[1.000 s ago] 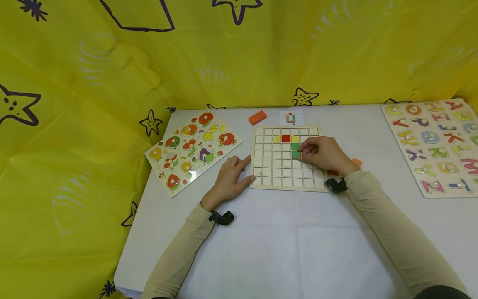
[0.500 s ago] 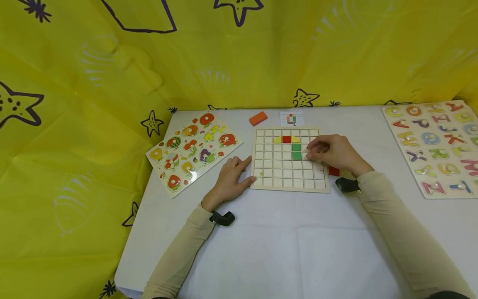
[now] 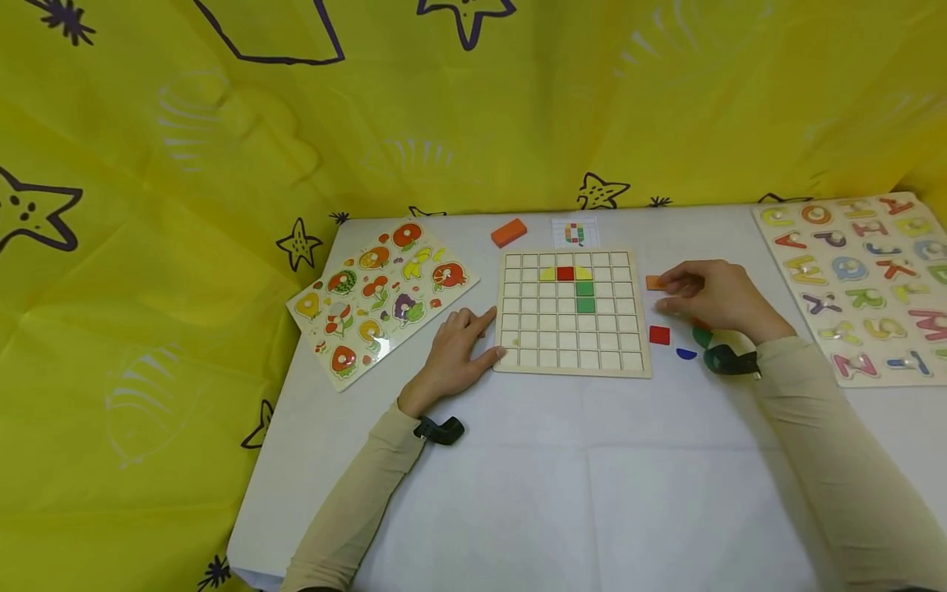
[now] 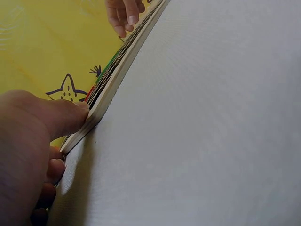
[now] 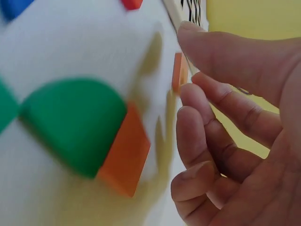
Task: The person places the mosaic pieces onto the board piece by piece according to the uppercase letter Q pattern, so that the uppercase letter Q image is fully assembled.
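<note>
A wooden grid board (image 3: 536, 337) lies on the table, with two green squares (image 3: 585, 296), a red square (image 3: 565, 274) and two yellow pieces in its cells. My left hand (image 3: 453, 353) rests at its left side, thumb (image 4: 70, 115) and index finger touching the edge. To the right of the board my right hand (image 3: 713, 296) hovers over loose pieces, fingers loosely bent and holding nothing. An orange piece (image 3: 654, 282) is nearest its fingertips. By the wrist lie a red square (image 3: 659, 335), a blue half-round piece (image 3: 685, 354) and a rounded green piece (image 5: 75, 125).
A small pattern card (image 3: 575, 233) and an orange block (image 3: 508, 233) lie behind the board. To the left is a fruit puzzle (image 3: 399, 333); at the far right, a letter puzzle (image 3: 884, 378). A yellow cloth hangs behind the table.
My right hand has left the second green square in the board and moved right, over the loose pieces, uncovering some of them. The left hand stays at the board's edge.
</note>
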`<action>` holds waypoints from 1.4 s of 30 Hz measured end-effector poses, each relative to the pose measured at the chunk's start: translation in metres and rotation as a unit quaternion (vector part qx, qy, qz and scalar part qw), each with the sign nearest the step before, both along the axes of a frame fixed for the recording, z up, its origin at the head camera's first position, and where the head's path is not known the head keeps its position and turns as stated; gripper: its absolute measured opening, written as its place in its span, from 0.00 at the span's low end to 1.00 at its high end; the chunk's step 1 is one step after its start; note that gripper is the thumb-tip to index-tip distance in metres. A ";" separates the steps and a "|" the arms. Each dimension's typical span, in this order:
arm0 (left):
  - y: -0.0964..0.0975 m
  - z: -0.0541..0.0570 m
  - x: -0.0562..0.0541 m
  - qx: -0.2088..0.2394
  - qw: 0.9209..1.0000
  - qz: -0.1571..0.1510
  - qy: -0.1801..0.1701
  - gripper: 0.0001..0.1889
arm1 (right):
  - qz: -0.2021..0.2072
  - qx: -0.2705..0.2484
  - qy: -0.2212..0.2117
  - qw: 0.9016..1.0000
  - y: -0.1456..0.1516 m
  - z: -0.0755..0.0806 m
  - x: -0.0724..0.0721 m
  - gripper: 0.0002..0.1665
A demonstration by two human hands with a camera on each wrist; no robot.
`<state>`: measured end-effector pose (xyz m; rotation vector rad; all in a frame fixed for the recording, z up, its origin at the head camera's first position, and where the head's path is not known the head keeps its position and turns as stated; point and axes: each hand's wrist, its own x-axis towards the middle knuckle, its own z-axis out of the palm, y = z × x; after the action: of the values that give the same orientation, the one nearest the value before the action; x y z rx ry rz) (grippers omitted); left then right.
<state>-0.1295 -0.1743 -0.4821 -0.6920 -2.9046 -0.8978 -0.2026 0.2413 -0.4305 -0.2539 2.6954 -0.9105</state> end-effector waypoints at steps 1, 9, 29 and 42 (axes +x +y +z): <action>0.000 0.000 0.000 0.001 1.000 0.000 0.000 0.36 | 0.000 0.004 -0.003 1.000 0.003 -0.001 0.000 0.32; 0.000 -0.001 -0.001 0.004 1.000 0.003 -0.003 0.36 | 0.005 0.007 0.002 1.000 0.010 -0.004 0.001 0.26; 0.000 0.001 0.000 -0.001 1.000 0.002 -0.007 0.36 | -0.005 0.009 -0.015 1.000 -0.004 -0.011 -0.005 0.26; 0.000 0.000 0.000 -0.002 1.000 0.002 -0.007 0.36 | -0.019 -0.024 0.008 0.999 -0.005 -0.010 -0.001 0.29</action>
<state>-0.1297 -0.1741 -0.4819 -0.6825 -2.9204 -0.8998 -0.2038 0.2360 -0.4406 -0.2234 2.7038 -0.9902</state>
